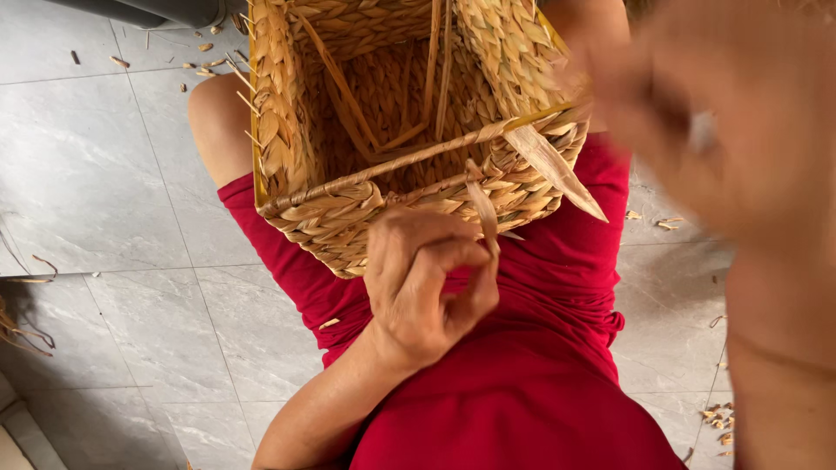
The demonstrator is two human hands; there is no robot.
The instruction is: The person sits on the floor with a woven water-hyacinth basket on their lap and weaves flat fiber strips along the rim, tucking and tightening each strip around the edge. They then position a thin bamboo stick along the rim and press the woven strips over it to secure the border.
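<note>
Basket (383, 113) of woven straw, rectangular and open-topped, is held tilted on the lap against red shorts (522, 383), above the grey tiled floor (113, 174). A flat straw strip (483, 209) rising from the basket's near rim is pinched between thumb and fingers of the left hand (427, 283). The right hand (697, 130) is raised close to the camera and blurred; whether it is closed cannot be told.

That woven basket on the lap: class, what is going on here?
A person in red clothing sits on a grey tiled floor with an unfinished woven basket on their lap. The left hand pinches a flat straw strand that comes off the basket's rim. The right hand is raised near the camera, blurred. Straw scraps lie around.
</note>
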